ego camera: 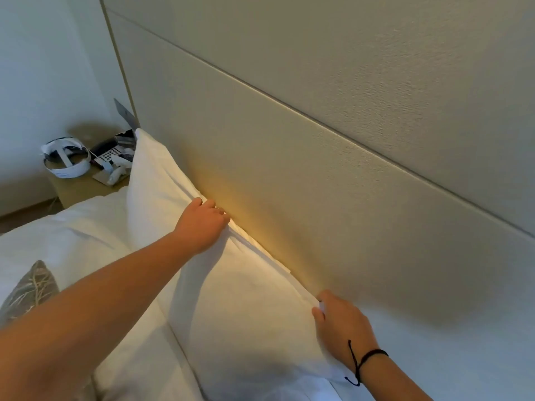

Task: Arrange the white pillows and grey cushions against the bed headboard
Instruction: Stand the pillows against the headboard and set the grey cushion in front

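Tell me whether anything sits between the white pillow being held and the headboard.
Nothing visible does. The white pillow stands on edge with its top edge against the headboard, the left hand and right hand on that edge. The grey cushion lies apart, lower left.

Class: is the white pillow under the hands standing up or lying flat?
Standing: the white pillow leans on the headboard, both hands gripping its top edge.

The headboard (333, 117) is showing a matt, finely grained beige covering in panels. The white pillow (231, 299) is looking like soft, creased cotton cloth. The grey cushion (31, 287) is showing woven fabric with a pale branching pattern. The bedside counter (78, 189) is appearing as matt light wood.
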`<state>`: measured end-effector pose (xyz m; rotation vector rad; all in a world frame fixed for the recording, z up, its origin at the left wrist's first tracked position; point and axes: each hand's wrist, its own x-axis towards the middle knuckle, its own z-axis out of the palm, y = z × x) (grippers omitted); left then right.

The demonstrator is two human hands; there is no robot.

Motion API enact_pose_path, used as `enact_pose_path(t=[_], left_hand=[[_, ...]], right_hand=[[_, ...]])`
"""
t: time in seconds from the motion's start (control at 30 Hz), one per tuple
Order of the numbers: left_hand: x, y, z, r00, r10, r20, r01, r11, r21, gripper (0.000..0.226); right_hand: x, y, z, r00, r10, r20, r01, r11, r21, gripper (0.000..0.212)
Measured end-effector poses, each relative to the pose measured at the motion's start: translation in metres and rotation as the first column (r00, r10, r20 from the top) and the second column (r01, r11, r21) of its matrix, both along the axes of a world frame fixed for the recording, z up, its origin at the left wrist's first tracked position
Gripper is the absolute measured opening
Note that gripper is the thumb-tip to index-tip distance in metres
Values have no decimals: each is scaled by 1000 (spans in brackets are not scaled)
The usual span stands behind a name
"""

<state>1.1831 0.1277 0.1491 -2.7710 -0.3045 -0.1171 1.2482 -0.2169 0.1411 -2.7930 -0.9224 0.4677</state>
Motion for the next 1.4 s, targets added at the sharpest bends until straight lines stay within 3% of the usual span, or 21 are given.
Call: enact_pose_path(t=[0.17,0.33,0.5,0.63,0.73,0.87,1.0,1.07,1.2,1.3,1.4], left_hand=[[9,4,4,996,16,85,-4,990,-141,21],[19,15,2,997,-15,71,24,991,-135,25],[33,51,2,984,-179,-4,176,971,-162,21],[38,99,10,959,-226,-173,207,971,-120,21],[42,136,15,950,-139,-281,158,986,47,27],[44,181,23,949,141,-283,-70,966,247,29],[49,213,33,901,380,-211,-295,891,345,29],[52,225,37,859,451,-244,-353,865,358,29],[55,244,36,792,526,-309,-504,850,154,27],[64,255,32,830,547,-110,-558,814,-159,26],[78,258,29,842,536,49,-498,810,-309,27]], right_hand=[[-8,71,16,989,125,75,-135,978,161,36],[0,152,15,984,169,50,-176,942,286,33],[14,214,1,973,227,-35,-191,886,423,49],[26,249,-10,962,272,-22,-231,857,460,55],[33,264,-16,960,278,17,-256,855,452,47],[37,274,-21,944,327,51,-321,865,386,50],[41,281,-21,934,355,44,-347,869,353,51],[42,283,-20,929,366,51,-362,873,327,51],[47,282,-17,917,389,93,-399,878,264,49],[49,282,-11,915,395,83,-402,879,257,46],[53,282,-5,919,378,113,-395,882,258,39]])
